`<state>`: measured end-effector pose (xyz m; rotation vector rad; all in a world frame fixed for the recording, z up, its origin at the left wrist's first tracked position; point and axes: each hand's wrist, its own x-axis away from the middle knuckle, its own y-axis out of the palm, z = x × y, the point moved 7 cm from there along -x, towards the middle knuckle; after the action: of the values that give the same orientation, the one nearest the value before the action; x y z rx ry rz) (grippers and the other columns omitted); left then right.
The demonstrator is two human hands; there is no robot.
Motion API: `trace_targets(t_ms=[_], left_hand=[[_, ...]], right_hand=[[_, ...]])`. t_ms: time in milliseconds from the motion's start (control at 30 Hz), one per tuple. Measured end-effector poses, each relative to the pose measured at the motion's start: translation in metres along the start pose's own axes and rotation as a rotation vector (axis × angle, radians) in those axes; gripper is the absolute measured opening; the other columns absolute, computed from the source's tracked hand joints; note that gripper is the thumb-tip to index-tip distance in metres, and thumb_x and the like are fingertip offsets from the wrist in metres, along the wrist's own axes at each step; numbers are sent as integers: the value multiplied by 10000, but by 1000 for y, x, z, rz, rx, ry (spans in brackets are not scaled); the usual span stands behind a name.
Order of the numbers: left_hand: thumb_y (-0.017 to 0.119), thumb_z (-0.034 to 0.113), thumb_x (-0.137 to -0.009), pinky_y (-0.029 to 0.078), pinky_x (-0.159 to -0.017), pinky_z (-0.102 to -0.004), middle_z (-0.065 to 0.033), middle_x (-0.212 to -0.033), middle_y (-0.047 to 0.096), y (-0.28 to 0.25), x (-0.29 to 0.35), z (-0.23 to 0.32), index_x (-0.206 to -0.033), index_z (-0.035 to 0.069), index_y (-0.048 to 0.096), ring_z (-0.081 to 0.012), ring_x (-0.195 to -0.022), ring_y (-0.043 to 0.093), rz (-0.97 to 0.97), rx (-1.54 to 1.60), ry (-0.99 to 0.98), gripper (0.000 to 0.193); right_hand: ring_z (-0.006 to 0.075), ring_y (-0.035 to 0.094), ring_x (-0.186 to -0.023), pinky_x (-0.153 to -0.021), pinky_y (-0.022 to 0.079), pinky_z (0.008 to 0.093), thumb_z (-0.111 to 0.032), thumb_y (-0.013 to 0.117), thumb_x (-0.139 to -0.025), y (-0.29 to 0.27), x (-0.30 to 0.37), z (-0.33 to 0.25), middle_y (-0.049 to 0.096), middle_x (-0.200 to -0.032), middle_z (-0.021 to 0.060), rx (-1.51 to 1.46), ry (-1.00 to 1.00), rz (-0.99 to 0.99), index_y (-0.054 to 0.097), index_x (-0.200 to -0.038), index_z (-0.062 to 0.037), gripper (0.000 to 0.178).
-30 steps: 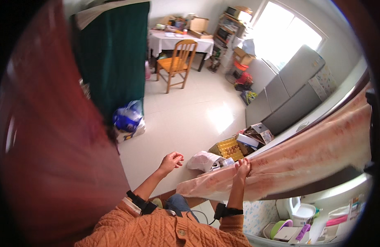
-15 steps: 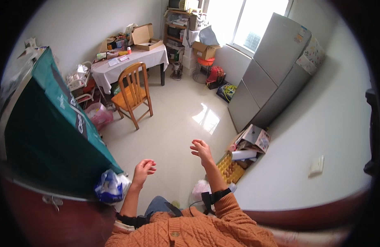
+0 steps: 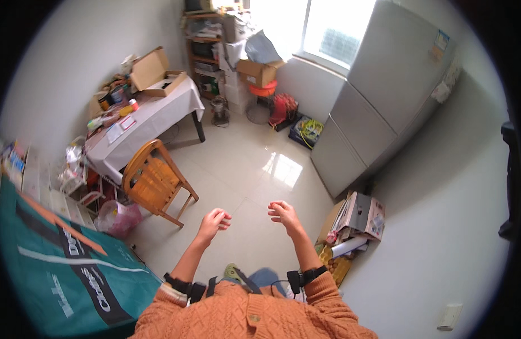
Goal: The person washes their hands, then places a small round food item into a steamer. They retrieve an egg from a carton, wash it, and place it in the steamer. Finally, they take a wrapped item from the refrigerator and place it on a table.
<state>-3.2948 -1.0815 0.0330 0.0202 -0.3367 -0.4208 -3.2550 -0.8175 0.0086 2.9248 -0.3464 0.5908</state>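
Both of my hands are held out in front of me at about waist height, over the pale tiled floor [image 3: 238, 226]. My left hand [image 3: 213, 225] has its fingers loosely curved and apart, with nothing in it. Across from it, my right hand [image 3: 284, 216] is also free, its fingers spread and pointing inward. Neither one touches anything. The wooden chair [image 3: 153, 179] is the object closest to my left hand. To the right of my right hand, by the wall, sits a cardboard box of odds and ends [image 3: 359, 217].
A cloth-covered table [image 3: 153, 121] with an opened carton [image 3: 156, 73] stands at the left, a green fabric cabinet [image 3: 74, 271] nearer. The grey fridge [image 3: 379, 85] is on the right. Egg trays [image 3: 339, 268] lie below the box. A pink bag [image 3: 118, 217] is beside the chair.
I have walked forward into the room: the chair, table and fridge appear nearer, and the green cabinet has slid down and left. My hands have drawn closer together, both still free.
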Motion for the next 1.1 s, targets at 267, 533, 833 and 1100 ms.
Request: trace_targets(t_ms=[267,533,833,1100], left_hand=[[492,268,-958,533,-777,-311,-61,-918,644,131,-238,56,-921,56,600,-156,-855,640,-489,-30,-35,241],[456,327,-996,525,-782,-309,-62,-953,647,181,-446,115,-996,51,605,-166,-868,638,-475,-27,-65,314],[524,306,-971,515,-793,-297,-44,-1009,647,203,-644,149,-1036,63,612,-143,-878,632,-461,-68,-182,266],[531,325,-958,499,-797,-293,-25,-1032,635,268,-826,222,-1066,78,600,-127,-883,613,-599,-198,-101,279]], right_hand=[[152,639,-909,-751,509,297,-280,547,-953,-77,-161,-68,657,-1054,58,-14,25,46,602,-1117,-38,297],[153,634,-928,-763,511,302,-286,536,-956,-175,-362,-156,655,-1066,62,40,68,94,603,-1101,-49,285],[132,646,-874,-713,499,271,-270,555,-917,-252,-555,-234,658,-1015,29,148,46,96,628,-1055,-56,265],[154,661,-822,-713,503,312,-279,580,-871,-351,-664,-306,682,-912,57,480,30,340,650,-987,-58,260]])
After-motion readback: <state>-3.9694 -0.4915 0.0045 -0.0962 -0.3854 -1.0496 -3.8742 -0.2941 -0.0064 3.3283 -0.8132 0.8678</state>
